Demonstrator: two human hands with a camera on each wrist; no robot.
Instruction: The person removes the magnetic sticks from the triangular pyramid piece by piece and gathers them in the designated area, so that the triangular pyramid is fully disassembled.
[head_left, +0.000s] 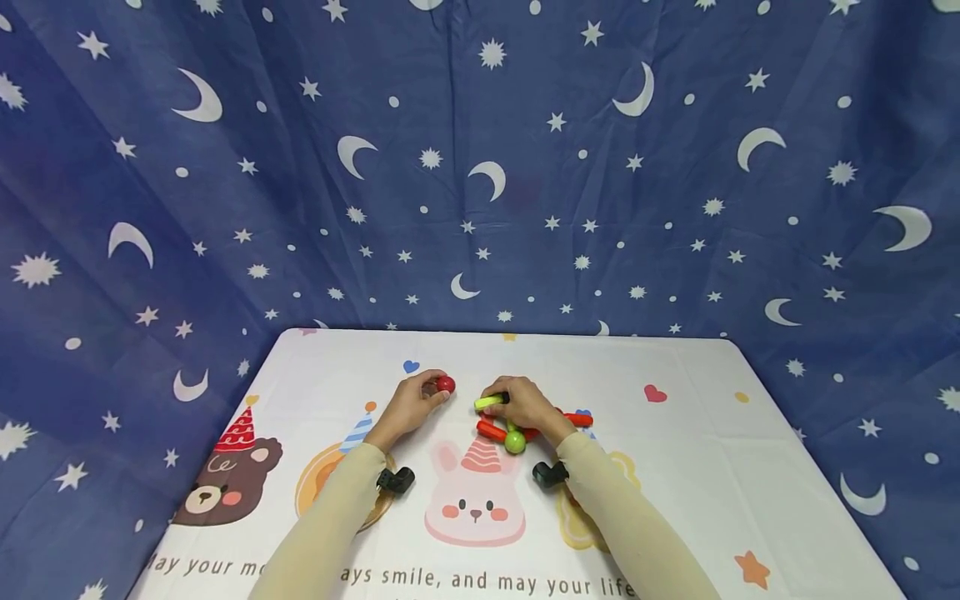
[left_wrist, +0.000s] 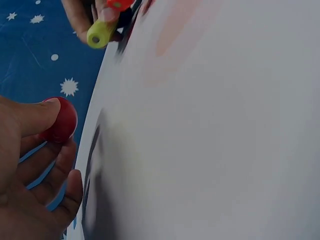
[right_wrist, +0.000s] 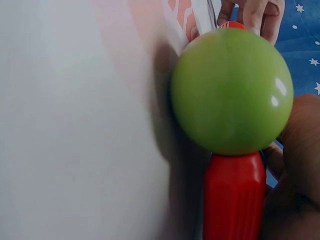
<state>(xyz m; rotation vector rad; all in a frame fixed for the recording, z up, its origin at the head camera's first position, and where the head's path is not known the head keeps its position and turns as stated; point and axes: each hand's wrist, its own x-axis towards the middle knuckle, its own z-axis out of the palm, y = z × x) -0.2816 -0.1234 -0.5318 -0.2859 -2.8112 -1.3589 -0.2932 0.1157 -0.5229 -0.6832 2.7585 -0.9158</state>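
Pinching a red ball (head_left: 446,384) in the left hand (head_left: 411,406) on the head view, right hand (head_left: 525,404) gripping a yellow rod (head_left: 489,402) of the half-built cluster; left wrist: ball (left_wrist: 60,120) unattached; right wrist: green ball (right_wrist: 231,90) already on red rod (right_wrist: 234,197)

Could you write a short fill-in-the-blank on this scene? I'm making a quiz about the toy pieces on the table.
1. The left hand pinches a small ball coloured ____.
2. The right hand holds a stick coloured ____.
3. Near the right wrist a green ball sits on the end of a ____ stick.

Missing words: red; yellow-green; red
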